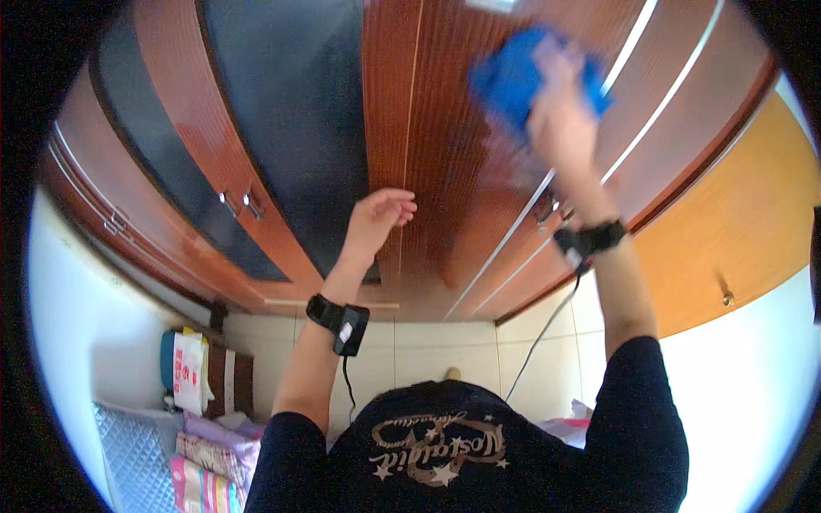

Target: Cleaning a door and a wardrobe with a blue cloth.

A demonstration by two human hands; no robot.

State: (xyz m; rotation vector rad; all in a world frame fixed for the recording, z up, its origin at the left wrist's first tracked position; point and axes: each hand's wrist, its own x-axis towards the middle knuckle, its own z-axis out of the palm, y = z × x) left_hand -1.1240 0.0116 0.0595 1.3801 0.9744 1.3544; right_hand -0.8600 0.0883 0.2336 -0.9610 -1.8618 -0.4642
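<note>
My right hand [560,120], blurred by motion, presses a bunched blue cloth [513,81] to the upper part of a reddish-brown wooden wardrobe door [466,162]. The cloth spreads out on both sides of the fingers. Lower and to the left, my left hand [382,221] hovers by the door's left edge, its fingers loosely curled and nothing in them. Whether it touches the wood I cannot tell. Each wrist wears a black strap with a small box and a cable.
Dark-panelled wardrobe doors [286,111] with metal handles [251,203] stand at the left. Silver strips [633,43] run down the doors at the right, beside a yellow-orange door [735,231] with a knob. Folded fabrics [209,453] and a white bag [190,372] lie at lower left, near the tiled floor [359,342].
</note>
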